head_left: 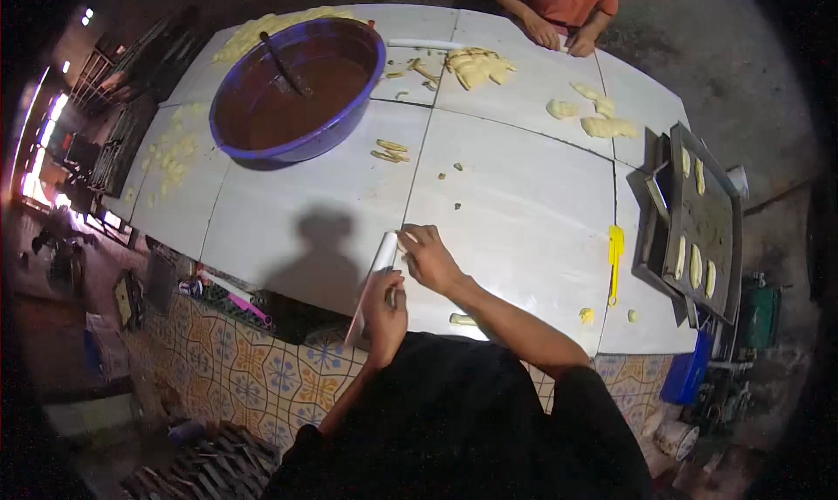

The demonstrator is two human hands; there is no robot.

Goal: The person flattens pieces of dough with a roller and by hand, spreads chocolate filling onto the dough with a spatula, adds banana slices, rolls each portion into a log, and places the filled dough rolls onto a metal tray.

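My left hand (384,304) is closed around a smooth white rod (381,257), which slants from the tabletop back past my wrist toward the table's near edge. Just beyond it, my right hand (429,257) has its fingers bent down beside the rod's far end. A small pale bit shows under those fingertips, mostly hidden, and I cannot make out what they hold. On the table near my right forearm lies a short pale dough roll (463,319).
A purple basin (349,116) of brown filling stands at the far left. Dough lumps (608,127) lie far right, near a tray (711,212) with several shaped rolls. A yellow tool (615,264) rests at right. Across the table another person's hands (563,42) work.
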